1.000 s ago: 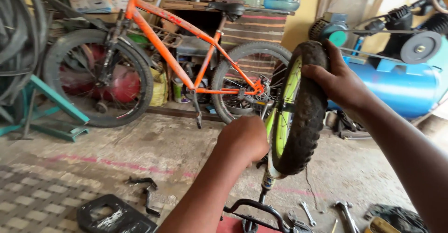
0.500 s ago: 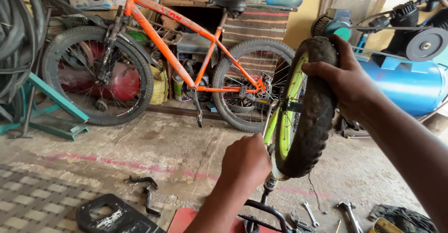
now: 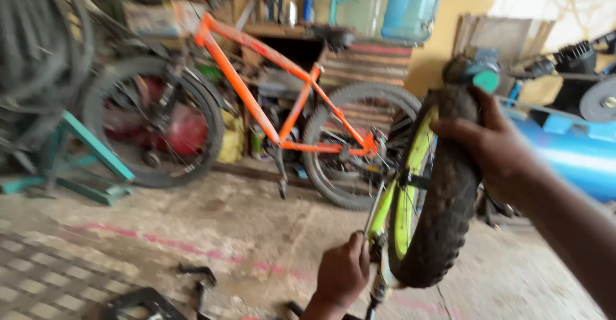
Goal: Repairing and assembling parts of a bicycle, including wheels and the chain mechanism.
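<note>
A small bicycle wheel with a knobby black tyre (image 3: 443,211) and lime-green rim (image 3: 409,198) stands upright in front of me, mounted in a lime-green fork (image 3: 383,208). My right hand (image 3: 491,147) grips the top of the tyre from the right. My left hand (image 3: 343,272) is closed around the lower end of the fork leg, just left of the wheel's bottom. The frame is blurred, so I cannot tell whether the left hand also holds a tool.
An orange bicycle (image 3: 269,95) leans against shelves behind. A blue compressor tank (image 3: 571,156) sits at right, a teal stand (image 3: 83,160) at left. A large blue water bottle (image 3: 414,2) stands on the shelf. Black parts (image 3: 192,281) lie on the concrete floor.
My left hand has dropped from the wheel's middle height down to the bottom of the fork. The right hand has stayed on the tyre's top. The view has shifted right.
</note>
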